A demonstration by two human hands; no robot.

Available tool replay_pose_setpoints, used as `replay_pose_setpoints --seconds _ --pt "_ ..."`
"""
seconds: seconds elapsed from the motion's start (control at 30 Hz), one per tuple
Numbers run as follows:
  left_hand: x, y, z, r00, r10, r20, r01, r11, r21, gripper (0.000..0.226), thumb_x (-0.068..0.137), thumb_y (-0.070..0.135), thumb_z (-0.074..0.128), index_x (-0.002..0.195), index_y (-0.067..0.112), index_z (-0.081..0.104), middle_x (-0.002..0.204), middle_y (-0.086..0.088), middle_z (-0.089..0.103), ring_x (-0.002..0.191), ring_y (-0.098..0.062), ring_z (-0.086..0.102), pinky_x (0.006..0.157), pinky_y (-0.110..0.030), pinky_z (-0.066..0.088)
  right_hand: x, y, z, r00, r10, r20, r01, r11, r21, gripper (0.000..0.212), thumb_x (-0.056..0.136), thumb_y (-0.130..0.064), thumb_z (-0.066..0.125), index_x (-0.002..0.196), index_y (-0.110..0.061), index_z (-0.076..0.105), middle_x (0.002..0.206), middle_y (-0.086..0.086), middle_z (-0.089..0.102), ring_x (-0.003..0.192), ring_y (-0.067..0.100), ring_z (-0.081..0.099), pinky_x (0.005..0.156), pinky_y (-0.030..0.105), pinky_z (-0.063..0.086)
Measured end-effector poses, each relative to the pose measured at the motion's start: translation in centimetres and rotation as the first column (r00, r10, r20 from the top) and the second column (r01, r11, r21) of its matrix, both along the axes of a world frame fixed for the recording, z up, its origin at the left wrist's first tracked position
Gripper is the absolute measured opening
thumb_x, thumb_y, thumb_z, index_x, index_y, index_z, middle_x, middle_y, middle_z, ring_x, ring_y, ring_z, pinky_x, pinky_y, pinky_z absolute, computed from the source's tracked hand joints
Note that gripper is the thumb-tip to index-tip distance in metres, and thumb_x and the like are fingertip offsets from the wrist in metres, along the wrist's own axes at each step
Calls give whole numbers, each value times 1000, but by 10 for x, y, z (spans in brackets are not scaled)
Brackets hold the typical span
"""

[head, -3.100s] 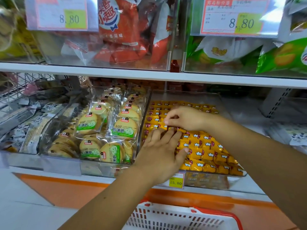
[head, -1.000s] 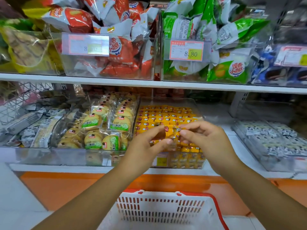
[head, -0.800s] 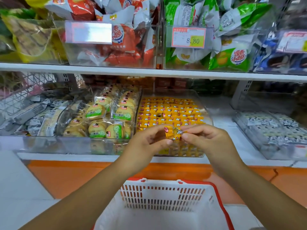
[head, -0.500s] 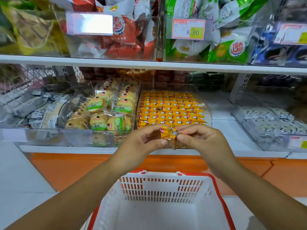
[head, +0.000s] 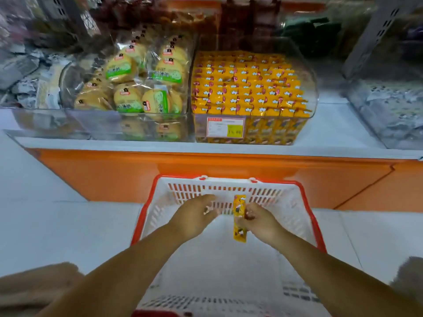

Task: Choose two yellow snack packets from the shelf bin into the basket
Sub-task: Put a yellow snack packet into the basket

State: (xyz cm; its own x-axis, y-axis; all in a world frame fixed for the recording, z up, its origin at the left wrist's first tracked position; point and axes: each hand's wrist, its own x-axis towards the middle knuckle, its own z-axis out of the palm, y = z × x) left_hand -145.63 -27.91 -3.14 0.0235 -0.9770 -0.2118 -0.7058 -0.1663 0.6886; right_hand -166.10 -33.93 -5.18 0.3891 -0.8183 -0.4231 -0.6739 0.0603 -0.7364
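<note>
The white shopping basket with a red rim (head: 143,216) stands on the floor below the shelf. Both my hands are inside its mouth. My right hand (head: 261,221) holds one long yellow snack packet (head: 239,221) upright by its side, over the basket's floor. My left hand (head: 194,217) hovers just left of the packet, fingers loosely curled, with nothing seen in it. Only one packet shows in my hands. The clear shelf bin (head: 312,88) above is packed with rows of yellow snack packets (head: 247,88).
Left of the yellow bin is a bin of round cakes in green and yellow wrappers (head: 142,88). Bins of grey packets sit at far left (head: 27,81) and far right (head: 389,106). An orange shelf base (head: 206,170) runs behind the basket. A price tag (head: 225,130) is on the bin front.
My hands have come down from in front of the shelf bin into the basket, and my view has tilted down. The left hand has let go of the packet; the right hand still holds it.
</note>
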Motion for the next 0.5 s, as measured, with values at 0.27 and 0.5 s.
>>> replay_pose_setpoints --seconds 0.27,0.5 --pt "17 23 -79 984 -13 177 -31 969 246 45 99 37 56 141 22 51 144 2 54 125 -15 55 106 -24 36 -12 9 -115 862 -33 -506 89 992 88 45 97 -41 59 122 -6 46 116 15 64 107 32 63 83 36 48" --pt "19 15 -79 983 17 185 -66 963 261 43 100 34 55 141 23 51 143 1 54 124 -16 56 108 -31 43 -6 8 -131 869 -2 -494 109 976 188 42 99 -34 58 125 -5 44 120 17 61 109 32 61 85 37 49"
